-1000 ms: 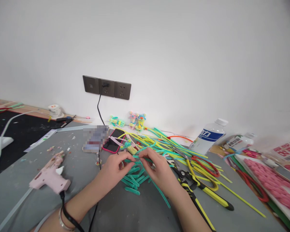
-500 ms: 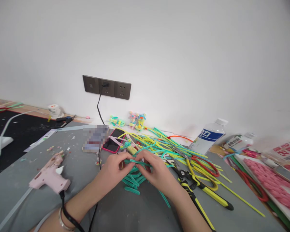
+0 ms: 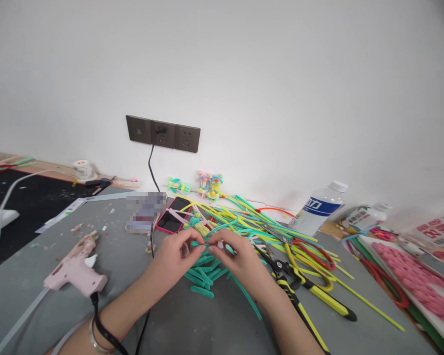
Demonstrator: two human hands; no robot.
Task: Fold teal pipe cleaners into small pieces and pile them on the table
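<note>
Over the middle of the grey table, my left hand [image 3: 178, 252] and my right hand [image 3: 237, 255] meet at the fingertips. Both pinch a short teal pipe cleaner [image 3: 195, 244], which looks bent or folded between them; part of it is hidden by the fingers. Just below lies a pile of cut teal pieces [image 3: 203, 278]. A longer teal pipe cleaner [image 3: 247, 296] runs under my right hand towards the front. Right behind my fingertips sits a small yellow and teal pipe-cleaner figure [image 3: 200, 226] with pink strands.
To the left lies a pink glue gun [image 3: 76, 276] with a black cord. Yellow-handled cutters [image 3: 299, 281], red-handled scissors [image 3: 320, 254] and loose yellow pipe cleaners [image 3: 196, 204] cover the right. A phone [image 3: 173, 222], finished figures [image 3: 209, 185] and a bottle [image 3: 318, 209] stand or lie behind.
The teal pipe cleaner stretched straight across both hands before; now less of it shows and it looks bent at the fingertips. My fingers have shifted slightly. Surrounding things have stayed put.
</note>
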